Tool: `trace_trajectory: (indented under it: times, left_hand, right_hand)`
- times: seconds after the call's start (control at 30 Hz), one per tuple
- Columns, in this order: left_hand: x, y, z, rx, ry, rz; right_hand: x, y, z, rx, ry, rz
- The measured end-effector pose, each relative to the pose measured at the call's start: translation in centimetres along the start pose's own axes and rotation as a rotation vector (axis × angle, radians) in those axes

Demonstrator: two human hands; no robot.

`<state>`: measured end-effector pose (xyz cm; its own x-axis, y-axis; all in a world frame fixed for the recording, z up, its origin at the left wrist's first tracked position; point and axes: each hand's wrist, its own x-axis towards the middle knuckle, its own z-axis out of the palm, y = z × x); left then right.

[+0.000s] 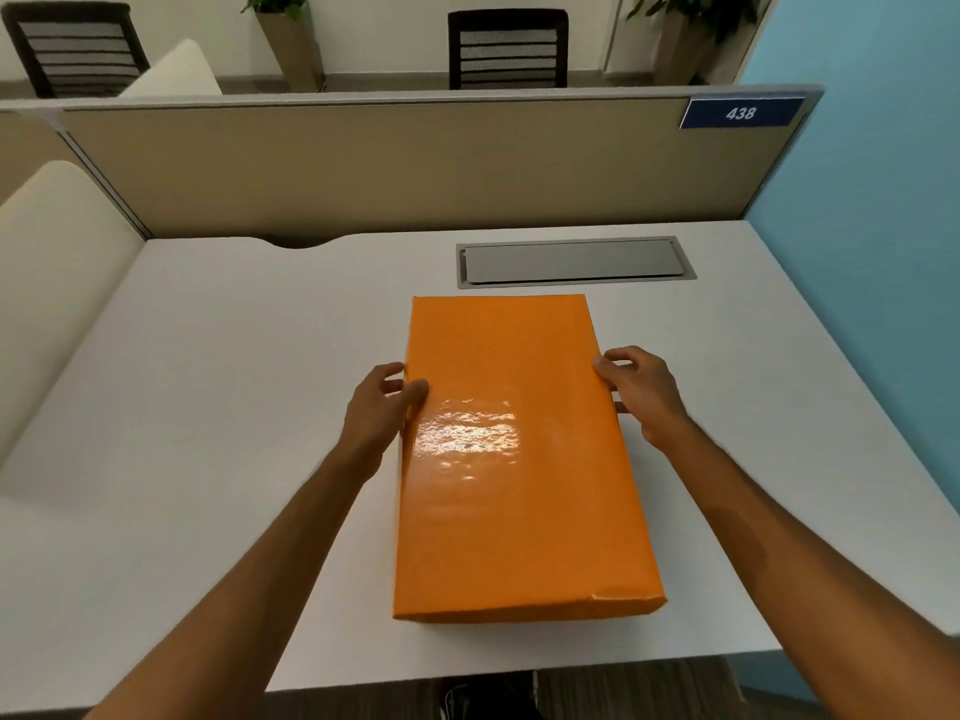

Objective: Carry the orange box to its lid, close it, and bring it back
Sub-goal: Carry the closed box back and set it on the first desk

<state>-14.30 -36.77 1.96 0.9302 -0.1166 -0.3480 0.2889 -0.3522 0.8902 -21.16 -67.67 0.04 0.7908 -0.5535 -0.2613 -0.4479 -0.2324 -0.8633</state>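
A glossy orange box (514, 459) with its lid on lies on the white desk (208, 407), long side running away from me. My left hand (379, 407) grips its left edge, thumb on top and fingers down the side. My right hand (641, 392) holds the right edge the same way. Both hands sit near the far half of the box. The box's underside is hidden, so I cannot tell whether it rests on the desk or is slightly lifted.
A grey cable hatch (574, 261) is set into the desk just beyond the box. A beige partition (363, 163) with a blue "438" sign (740, 113) closes the back. A blue wall (883, 226) stands at right, a cream chair back (57, 252) at left.
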Motion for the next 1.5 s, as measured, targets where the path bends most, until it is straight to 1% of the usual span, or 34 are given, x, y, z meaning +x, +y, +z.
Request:
trace_trajectory:
  times: [0.17,0.33,0.43,0.6,0.7,0.93,1.13,1.33,1.5]
  left_hand:
    - [-3.6,-2.2,-0.3,-0.049,0.044,0.063]
    - [-5.9,-3.8,-0.7,-0.099,0.033,0.045]
    - [-6.8,-4.3,-0.8,-0.15,-0.003,0.011]
    - [-8.0,-4.3,-0.9,-0.184,-0.128,-0.068]
    - [-8.5,-4.0,-0.9,-0.187,-0.143,-0.073]
    - [-10.1,-3.9,-1.3,-0.216,-0.088,-0.042]
    - [-10.8,-3.4,-3.6,-0.257,-0.022,-0.017]
    - [-10.0,-2.5,-7.7,-0.27,0.075,0.014]
    - [-7.8,-2.6,-12.6,-0.258,0.125,0.029]
  right_hand:
    - [-4.5,1.7,-0.8,0.083,-0.05,-0.012]
    - [-7.6,2.5,-1.6,0.158,-0.087,0.018]
    - [-8.9,2.9,-2.0,0.192,-0.131,0.045]
    - [-10.1,3.5,-2.4,0.275,-0.25,0.106]
    - [-10.4,3.7,-2.2,0.314,-0.255,0.113]
    - [-11.2,3.1,-2.3,0.343,-0.285,0.071]
    - [-11.0,0.6,-0.9,0.332,-0.304,0.031]
    - [-10.1,-3.2,2.8,0.33,-0.331,-0.008]
    - [-9.3,-6.5,7.6,0.34,-0.365,-0.022]
